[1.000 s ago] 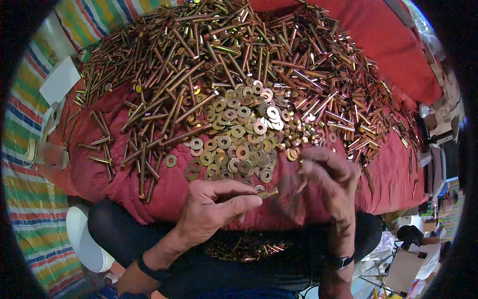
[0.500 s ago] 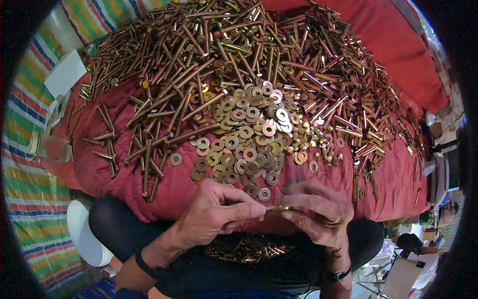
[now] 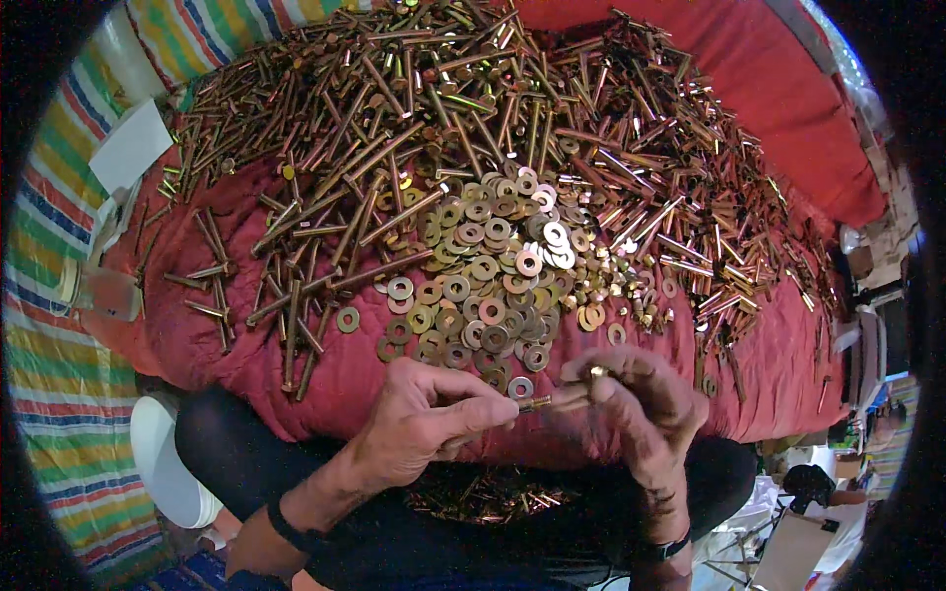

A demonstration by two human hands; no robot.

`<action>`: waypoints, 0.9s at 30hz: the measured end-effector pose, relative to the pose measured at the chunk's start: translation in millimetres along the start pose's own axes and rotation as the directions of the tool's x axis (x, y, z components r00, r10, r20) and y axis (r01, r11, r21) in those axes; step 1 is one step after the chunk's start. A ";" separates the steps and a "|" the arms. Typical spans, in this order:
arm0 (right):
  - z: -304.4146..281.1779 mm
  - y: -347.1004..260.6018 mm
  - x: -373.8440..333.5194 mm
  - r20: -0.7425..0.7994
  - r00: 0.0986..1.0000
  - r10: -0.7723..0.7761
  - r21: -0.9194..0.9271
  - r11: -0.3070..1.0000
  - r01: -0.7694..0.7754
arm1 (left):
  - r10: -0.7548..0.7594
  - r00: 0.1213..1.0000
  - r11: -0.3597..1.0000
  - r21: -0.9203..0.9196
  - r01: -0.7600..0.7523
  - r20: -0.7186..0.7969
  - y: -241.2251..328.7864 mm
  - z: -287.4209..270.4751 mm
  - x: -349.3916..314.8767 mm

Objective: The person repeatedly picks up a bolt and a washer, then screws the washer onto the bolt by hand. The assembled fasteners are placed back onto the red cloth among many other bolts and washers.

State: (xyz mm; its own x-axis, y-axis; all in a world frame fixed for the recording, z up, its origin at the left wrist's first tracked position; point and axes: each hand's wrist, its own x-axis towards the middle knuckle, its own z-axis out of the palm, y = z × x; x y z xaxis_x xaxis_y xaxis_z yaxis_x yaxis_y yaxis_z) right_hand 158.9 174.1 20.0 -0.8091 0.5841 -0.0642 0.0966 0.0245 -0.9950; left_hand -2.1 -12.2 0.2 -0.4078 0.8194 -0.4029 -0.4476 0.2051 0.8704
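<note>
My left hand [image 3: 429,419] is closed, thumb and fingers pinching a bolt [image 3: 535,403] whose threaded end points right. The rest of that bolt is hidden in my grip. Just to its right is my right hand [image 3: 641,404], partly smeared by motion, with a small brassy nut [image 3: 597,372] at the thumb and fingertips. The nut sits apart from the bolt's tip. Beyond both hands lies a heap of flat washers [image 3: 483,266], with loose nuts [image 3: 616,276] piled against its right side.
A big mound of long bolts [image 3: 394,128] covers the far part of a red padded cloth [image 3: 246,374]. More bolts [image 3: 493,497] lie in my lap. At left are a white card [image 3: 130,146], a clear jar [image 3: 106,295] and a white bucket [image 3: 168,463].
My right hand has moved off the bolt's end, up and to the right, with the nut at its fingertips. The threaded tip now shows. My left hand stays nearly still.
</note>
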 end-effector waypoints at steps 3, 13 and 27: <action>-5.8 1.3 2.5 0.018 0.999 0.033 0.140 0.990 -0.036 | -0.025 1.000 0.998 -0.055 0.026 0.010 1.7 -0.1 0.1; 4.1 13.4 10.4 0.167 0.983 0.072 0.121 0.988 -0.093 | -0.021 1.000 0.983 -0.182 0.024 0.017 -0.8 0.3 1.0; 4.0 -1.5 6.4 0.215 0.928 -0.303 -0.403 0.838 0.367 | -0.040 0.999 0.990 -0.133 0.042 0.017 3.1 -3.4 0.0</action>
State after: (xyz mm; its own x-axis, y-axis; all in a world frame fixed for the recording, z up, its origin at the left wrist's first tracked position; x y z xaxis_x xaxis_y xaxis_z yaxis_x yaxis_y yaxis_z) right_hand 151.3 174.5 20.7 -0.9053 0.3600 0.2257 0.0173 0.5619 -0.8270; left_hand -6.1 -13.4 2.0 -0.3763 0.8195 -0.4322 -0.5661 0.1660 0.8075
